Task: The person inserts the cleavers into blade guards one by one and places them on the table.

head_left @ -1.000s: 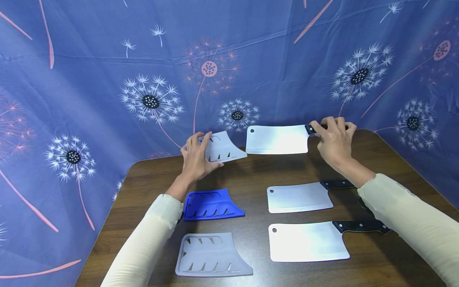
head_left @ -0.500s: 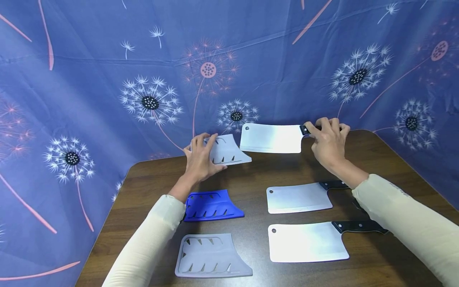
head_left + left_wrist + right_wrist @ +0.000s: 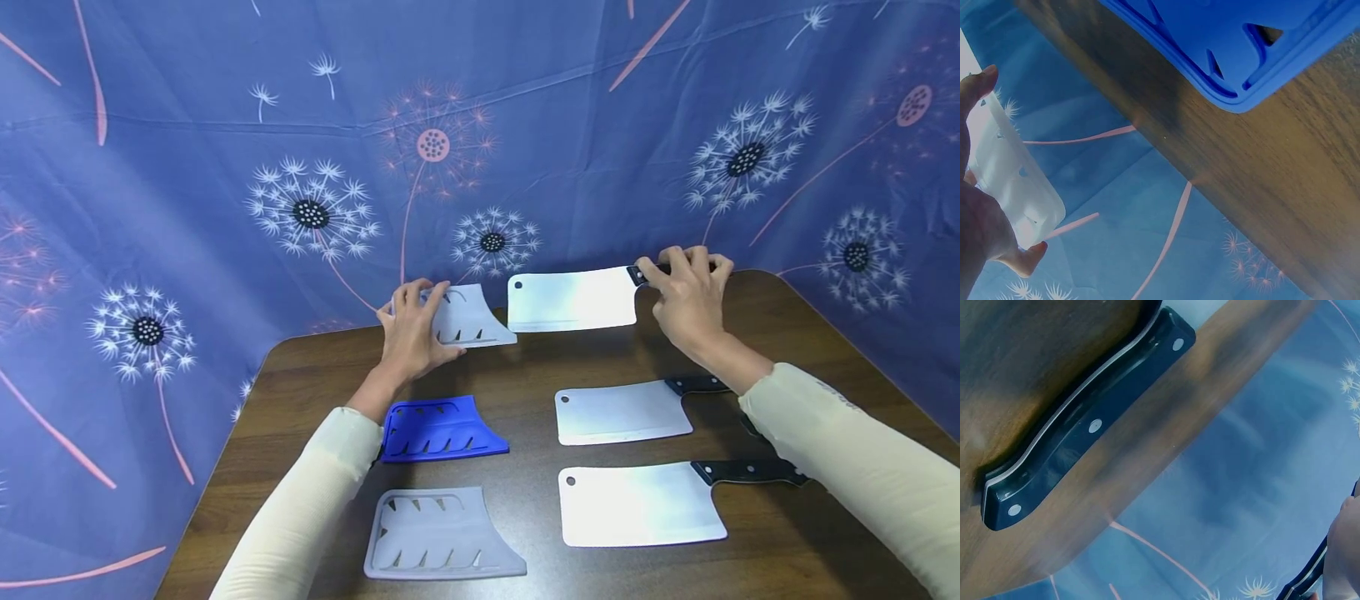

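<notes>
Toward the back of the table, my left hand [image 3: 411,333] grips a white plastic blade guard [image 3: 472,318] with small triangular slots. In the left wrist view, thumb and fingers wrap the guard's [image 3: 1019,169] edges. My right hand [image 3: 692,296] holds a cleaver [image 3: 572,302] by its black handle, its bright blade pointing left. The blade's holed end stands right beside the guard's pointed corner. Both held things are raised near the cloth backdrop. In the right wrist view, only part of the right hand [image 3: 1342,550] shows at the edge.
A blue blade guard [image 3: 444,429] and a grey-white one [image 3: 442,533] lie on the wooden table [image 3: 262,467] at left. Two more cleavers, a middle one [image 3: 622,414] and a nearer one [image 3: 641,506], lie at right. Behind hangs a blue dandelion-print cloth [image 3: 585,167].
The held cleaver has shifted left, then dipped a little with its blade tilting slightly. The white guard has moved right and back left, ending slightly lower. Both hands keep their grip.
</notes>
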Demonstrator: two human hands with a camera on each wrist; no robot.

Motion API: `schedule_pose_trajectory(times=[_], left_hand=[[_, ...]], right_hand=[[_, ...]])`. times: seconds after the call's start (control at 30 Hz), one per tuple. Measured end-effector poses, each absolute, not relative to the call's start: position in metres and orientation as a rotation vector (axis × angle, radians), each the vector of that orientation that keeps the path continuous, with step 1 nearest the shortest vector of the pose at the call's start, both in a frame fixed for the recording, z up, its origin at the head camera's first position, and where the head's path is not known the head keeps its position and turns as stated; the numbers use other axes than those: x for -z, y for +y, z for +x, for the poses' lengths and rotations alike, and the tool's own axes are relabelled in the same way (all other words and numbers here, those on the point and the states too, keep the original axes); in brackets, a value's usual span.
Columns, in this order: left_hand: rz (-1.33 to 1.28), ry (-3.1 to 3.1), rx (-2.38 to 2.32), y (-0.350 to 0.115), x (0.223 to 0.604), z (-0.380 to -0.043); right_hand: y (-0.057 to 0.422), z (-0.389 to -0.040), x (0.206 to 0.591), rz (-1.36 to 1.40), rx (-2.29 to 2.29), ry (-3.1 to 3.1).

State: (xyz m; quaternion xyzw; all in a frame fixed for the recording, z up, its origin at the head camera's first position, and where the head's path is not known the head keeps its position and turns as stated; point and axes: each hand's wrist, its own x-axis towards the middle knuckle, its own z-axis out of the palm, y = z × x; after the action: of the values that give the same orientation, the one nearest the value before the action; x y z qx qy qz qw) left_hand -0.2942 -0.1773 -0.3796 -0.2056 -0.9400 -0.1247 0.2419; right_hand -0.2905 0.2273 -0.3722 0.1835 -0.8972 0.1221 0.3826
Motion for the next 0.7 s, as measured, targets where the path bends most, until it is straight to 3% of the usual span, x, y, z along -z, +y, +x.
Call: schedule_pose_trajectory(times=[0.7], left_hand=[[-0.554, -2.561, 0.387, -0.1758, 0.3779, -0.2913]], right_hand=[[0.2226, -0.292, 0.3759, 0.551, -0.202, -2.175]])
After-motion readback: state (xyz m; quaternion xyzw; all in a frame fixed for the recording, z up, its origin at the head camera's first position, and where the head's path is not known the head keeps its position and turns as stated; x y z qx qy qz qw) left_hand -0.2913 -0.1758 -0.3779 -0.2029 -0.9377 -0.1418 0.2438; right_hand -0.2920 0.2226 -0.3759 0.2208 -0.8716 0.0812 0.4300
